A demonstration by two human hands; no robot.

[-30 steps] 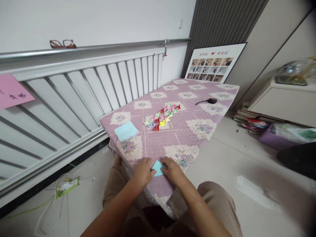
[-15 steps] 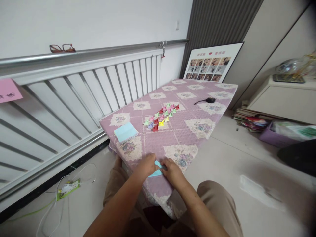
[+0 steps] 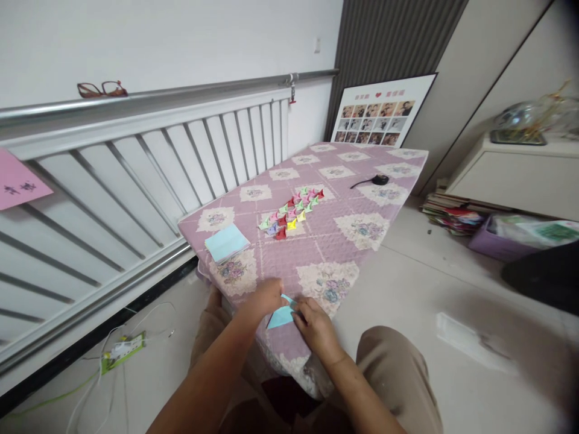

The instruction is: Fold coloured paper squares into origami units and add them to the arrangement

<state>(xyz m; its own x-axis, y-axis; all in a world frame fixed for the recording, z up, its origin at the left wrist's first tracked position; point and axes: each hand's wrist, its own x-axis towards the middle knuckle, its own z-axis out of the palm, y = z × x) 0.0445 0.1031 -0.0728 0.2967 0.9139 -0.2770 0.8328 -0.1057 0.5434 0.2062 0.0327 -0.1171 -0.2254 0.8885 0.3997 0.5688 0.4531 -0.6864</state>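
Observation:
A light blue sheet of paper (image 3: 280,317), partly folded, lies at the near end of the table. My left hand (image 3: 270,294) is closed at its upper left edge, with the fingertips partly hidden. On the right side, my right hand (image 3: 314,319) pinches the paper's edge between thumb and fingers. A narrow strip of the paper shows raised between both hands. Farther up the table sit several small folded paper pieces (image 3: 292,224) in red, pink, green, yellow and purple, set close together in rows. To their left rests a stack of light blue paper (image 3: 227,243).
A patterned pink tablecloth (image 3: 312,241) covers the table. A black round object with a strap (image 3: 380,179) lies toward its far right. White railings (image 3: 217,154) run along the left, with glasses (image 3: 103,89) above. A power strip (image 3: 123,352) with cables is on the floor.
The blue paper has turned slightly, and more of its near part shows below my hands. My right hand has shifted a little downward. The whole view has moved slightly.

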